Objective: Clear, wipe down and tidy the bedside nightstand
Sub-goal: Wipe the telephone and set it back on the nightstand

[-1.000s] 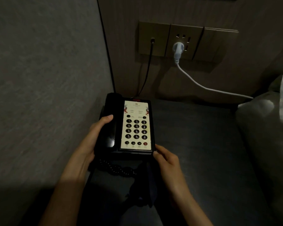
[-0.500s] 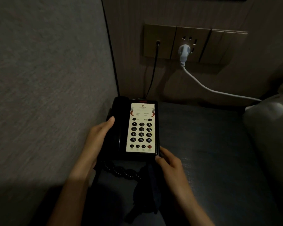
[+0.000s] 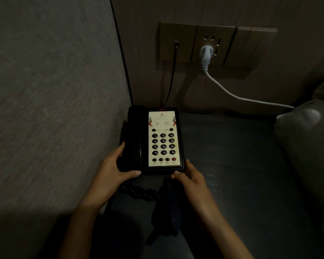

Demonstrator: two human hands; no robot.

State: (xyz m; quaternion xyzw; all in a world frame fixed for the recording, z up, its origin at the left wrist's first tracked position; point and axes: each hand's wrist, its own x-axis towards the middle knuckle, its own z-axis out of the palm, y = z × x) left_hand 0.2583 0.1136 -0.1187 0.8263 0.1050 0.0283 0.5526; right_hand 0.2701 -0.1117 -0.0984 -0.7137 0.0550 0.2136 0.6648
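— Anything readable on the phone (image 3: 154,140) between the hands?
— Only the keypad (image 3: 163,146) digits: 1, 2, 3 on the top row, then 4, a 0 lower down. The small print above them is too blurred.

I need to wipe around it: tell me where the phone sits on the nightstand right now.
In the head view the phone sits at the nightstand's back left corner, against the grey side panel, below the wall sockets, with the left hand and right hand at its near corners.
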